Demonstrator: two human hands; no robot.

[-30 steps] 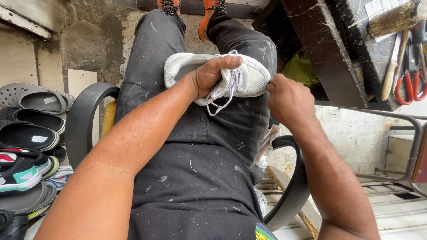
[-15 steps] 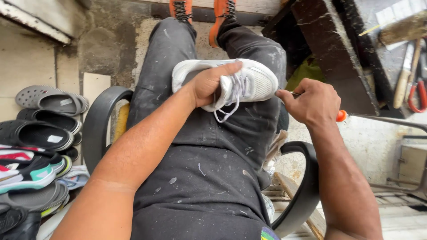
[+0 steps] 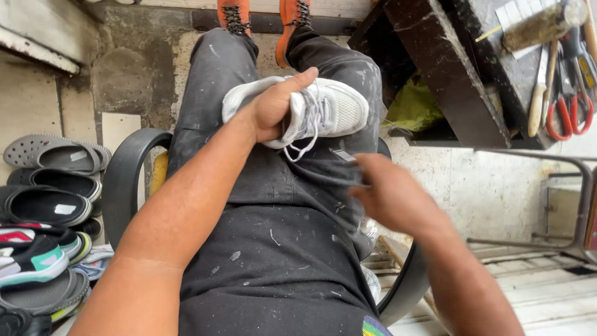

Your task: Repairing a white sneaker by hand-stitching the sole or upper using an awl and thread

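Note:
A white sneaker [image 3: 336,109] with loose laces lies across my lap on dark, paint-flecked trousers [image 3: 280,249]. My left hand [image 3: 273,109] grips it over the tongue and laces. My right hand [image 3: 392,199] is blurred with motion, low over my right thigh and apart from the shoe. A thin thread seems to run from the shoe's side toward it, but I cannot tell whether the fingers pinch anything. My orange shoes [image 3: 261,18] rest on the floor at the top.
A black chair armrest [image 3: 121,177] curves at my left, another [image 3: 407,286] at my right. Sandals and sneakers [image 3: 46,205] are piled at the left. A dark workbench [image 3: 454,68] at upper right holds red-handled scissors [image 3: 566,106] and other tools. A metal frame [image 3: 578,199] stands at right.
My right hand has left the sneaker's toe, gone out to the right, then swung down and back toward my right thigh. My left hand keeps its grip on the shoe.

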